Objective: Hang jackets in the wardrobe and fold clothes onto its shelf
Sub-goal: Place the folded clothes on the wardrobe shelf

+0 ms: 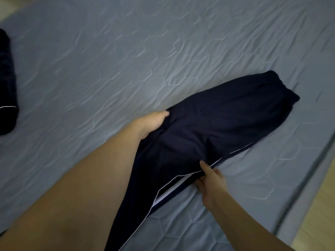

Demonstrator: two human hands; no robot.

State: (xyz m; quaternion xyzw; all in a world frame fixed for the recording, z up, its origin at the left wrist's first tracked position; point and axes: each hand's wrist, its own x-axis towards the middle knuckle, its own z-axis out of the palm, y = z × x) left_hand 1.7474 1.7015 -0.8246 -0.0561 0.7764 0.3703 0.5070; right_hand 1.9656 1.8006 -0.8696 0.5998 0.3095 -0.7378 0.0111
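on the grey quilted mattress (pixel 126 51), a pair of dark navy trousers (pixel 217 124) with thin white piping lies stretched out diagonally, its elastic waistband toward the upper right and its legs running down toward the lower left edge of the view, where they pass out of sight. the left hand (pixel 154 122) grips the upper long edge of the fabric, thumb on top and fingers tucked underneath. the right hand (pixel 211 180) pinches the lower edge at the piped seam, thumb over the cloth and fingers curled below it. neither hand is slack; both have cloth in their hold.

the step looks like folding the trousers, at an early stage, since the garment is only laid lengthwise and no cross fold shows. to do it well, i judge the two long edges should be drawn level so the legs lie one over the other with the piping lines matched, then the cloth smoothed flat from waistband outward before any fold across. the fabric looks thin and slippery, so a firm pinch near the seam should keep the layers from sliding apart. lifting both edges together, not one at a time, should keep creases out.

counted: one pair of trousers in the hands, one more dark garment (pixel 7 84) with a white line at the left edge of the mattress, well apart from the trousers, two hands, one mattress. no wardrobe, shelf or jacket is in view.
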